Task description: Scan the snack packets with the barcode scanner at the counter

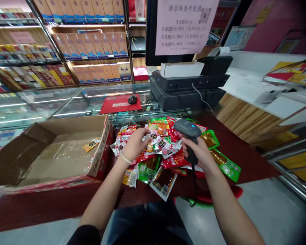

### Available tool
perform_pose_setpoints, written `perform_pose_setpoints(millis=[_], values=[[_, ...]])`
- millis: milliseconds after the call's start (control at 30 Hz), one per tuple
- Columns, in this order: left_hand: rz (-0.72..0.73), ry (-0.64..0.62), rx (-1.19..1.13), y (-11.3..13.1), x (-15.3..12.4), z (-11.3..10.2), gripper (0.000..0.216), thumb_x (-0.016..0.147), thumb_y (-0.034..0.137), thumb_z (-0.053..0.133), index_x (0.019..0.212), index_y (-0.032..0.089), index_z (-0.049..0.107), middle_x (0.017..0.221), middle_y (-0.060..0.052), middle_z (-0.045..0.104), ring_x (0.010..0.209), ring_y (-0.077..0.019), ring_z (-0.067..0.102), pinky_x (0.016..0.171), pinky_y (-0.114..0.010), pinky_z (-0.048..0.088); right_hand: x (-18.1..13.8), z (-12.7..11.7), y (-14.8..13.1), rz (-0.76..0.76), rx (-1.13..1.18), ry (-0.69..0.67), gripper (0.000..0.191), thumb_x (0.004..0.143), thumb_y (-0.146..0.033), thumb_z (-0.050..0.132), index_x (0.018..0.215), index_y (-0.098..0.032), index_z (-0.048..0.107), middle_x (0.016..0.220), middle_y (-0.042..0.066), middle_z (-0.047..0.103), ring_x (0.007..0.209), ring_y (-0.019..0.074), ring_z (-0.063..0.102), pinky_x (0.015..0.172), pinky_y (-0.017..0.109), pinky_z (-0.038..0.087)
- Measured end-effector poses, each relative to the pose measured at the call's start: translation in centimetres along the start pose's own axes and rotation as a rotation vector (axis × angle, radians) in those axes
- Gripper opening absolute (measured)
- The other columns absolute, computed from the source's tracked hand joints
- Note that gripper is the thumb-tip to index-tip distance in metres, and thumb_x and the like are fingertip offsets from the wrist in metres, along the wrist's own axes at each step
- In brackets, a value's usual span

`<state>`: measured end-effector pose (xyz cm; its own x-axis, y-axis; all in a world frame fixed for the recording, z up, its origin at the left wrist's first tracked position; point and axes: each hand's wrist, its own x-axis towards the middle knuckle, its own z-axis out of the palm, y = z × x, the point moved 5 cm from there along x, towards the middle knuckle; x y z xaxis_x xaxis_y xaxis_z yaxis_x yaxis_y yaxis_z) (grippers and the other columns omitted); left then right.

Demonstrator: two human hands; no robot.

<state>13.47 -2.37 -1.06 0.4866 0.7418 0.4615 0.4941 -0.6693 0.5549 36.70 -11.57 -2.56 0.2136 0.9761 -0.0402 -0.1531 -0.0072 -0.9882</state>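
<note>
My right hand [199, 153] grips the handle of a dark grey barcode scanner [188, 131], whose head points left over a heap of snack packets [168, 153] on the dark red counter [244, 153]. My left hand [135, 143] reaches into the heap and pinches a small white snack packet [151, 136] at its top. The packets are red, green, orange and clear, piled loosely between both hands. A thin band circles my left wrist.
An open cardboard box [53, 153] stands to the left with one small orange packet [91, 144] inside. Behind the heap sit a black till unit [188, 92], a monitor with a paper notice [183, 25], a red mouse pad with a mouse [132, 99], and a glass display case [40, 105].
</note>
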Motion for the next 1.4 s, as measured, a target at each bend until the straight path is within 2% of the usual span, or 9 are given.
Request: perform_pose_setpoints(millis=[133,300,400,533,633,833,967,1100,1400], values=[[0.150,-0.113,0.195,0.6,0.0,3.9,0.024,0.082,0.030,0.072,0.097,0.018,0.059,0.113,-0.013,0.063,0.108,-0.0284,0.058,0.095,-0.043,0.049,-0.2,0.1,-0.2,-0.004,-0.005,0.003,0.032,0.079,-0.044,0.077,0.079,-0.021,0.054,0.057,-0.007,0.052,0.040,0.0085,0.046,0.037,0.022,0.037],[0.123,-0.127,0.273,0.3,-0.3,6.0,0.010,0.092,0.025,0.057,0.098,0.017,0.057,0.115,-0.015,0.064,0.109,-0.0270,0.061,0.090,-0.039,0.050,-0.3,0.5,-0.2,-0.016,-0.036,-0.019,0.032,0.078,-0.045,0.076,0.081,-0.021,0.055,0.056,-0.007,0.053,0.039,0.0081,0.045,0.038,0.021,0.036],[0.077,-0.059,0.213,-0.4,-0.6,5.5,0.013,0.098,0.026,0.047,0.101,0.019,0.058,0.098,-0.010,0.068,0.090,-0.0227,0.065,0.077,-0.033,0.049,-0.2,0.7,0.1,-0.004,-0.035,-0.019,0.033,0.078,-0.045,0.077,0.083,-0.021,0.055,0.057,-0.007,0.052,0.038,0.0082,0.045,0.037,0.022,0.036],[-0.129,0.285,-0.021,-2.5,-1.3,2.7,0.018,0.099,0.031,0.046,0.104,0.020,0.059,0.087,-0.005,0.068,0.073,-0.0169,0.064,0.068,-0.027,0.045,0.0,1.2,0.2,0.001,-0.031,-0.024,0.036,0.077,-0.047,0.078,0.078,-0.021,0.053,0.057,-0.007,0.052,0.039,0.0085,0.046,0.038,0.022,0.037],[-0.264,0.503,-0.203,-4.0,-2.0,0.4,0.019,0.095,0.037,0.055,0.097,0.019,0.063,0.086,-0.004,0.069,0.072,-0.0156,0.062,0.069,-0.026,0.045,0.2,1.8,0.3,0.000,-0.060,-0.030,0.037,0.077,-0.047,0.078,0.075,-0.020,0.053,0.057,-0.006,0.053,0.039,0.0085,0.047,0.038,0.022,0.037],[-0.450,0.708,-0.570,-7.2,-3.6,-1.9,0.023,0.084,0.041,0.069,0.089,0.019,0.065,0.079,-0.002,0.068,0.072,-0.0144,0.063,0.068,-0.025,0.049,0.1,2.9,0.5,0.008,-0.123,-0.027,0.039,0.074,-0.050,0.079,0.074,-0.020,0.054,0.054,-0.005,0.054,0.037,0.0093,0.047,0.038,0.022,0.037],[-0.625,0.724,-1.019,-9.1,-4.2,-1.0,0.033,0.076,0.041,0.076,0.095,0.019,0.059,0.078,0.000,0.068,0.063,-0.0132,0.065,0.060,-0.025,0.053,-0.1,3.7,0.9,0.019,-0.159,-0.013,0.042,0.073,-0.053,0.079,0.068,-0.021,0.052,0.051,-0.004,0.053,0.037,0.0097,0.046,0.039,0.023,0.036],[-0.728,0.640,-1.336,-9.3,-4.1,0.2,0.038,0.069,0.028,0.083,0.099,0.017,0.062,0.092,-0.004,0.072,0.075,-0.0128,0.070,0.073,-0.025,0.057,-0.2,4.8,1.7,0.003,-0.225,-0.071,0.042,0.078,-0.056,0.074,0.068,-0.021,0.053,0.046,-0.004,0.051,0.037,0.0105,0.044,0.041,0.024,0.036],[-0.697,0.695,-1.268,-9.1,-4.3,0.1,0.044,0.056,0.029,0.089,0.091,0.014,0.067,0.077,-0.002,0.072,0.060,-0.0117,0.065,0.056,-0.022,0.052,-1.6,6.8,3.2,0.053,-0.280,-0.171,0.044,0.077,-0.056,0.076,0.096,-0.023,0.052,0.046,-0.009,0.052,0.039,0.0115,0.044,0.043,0.024,0.034]])
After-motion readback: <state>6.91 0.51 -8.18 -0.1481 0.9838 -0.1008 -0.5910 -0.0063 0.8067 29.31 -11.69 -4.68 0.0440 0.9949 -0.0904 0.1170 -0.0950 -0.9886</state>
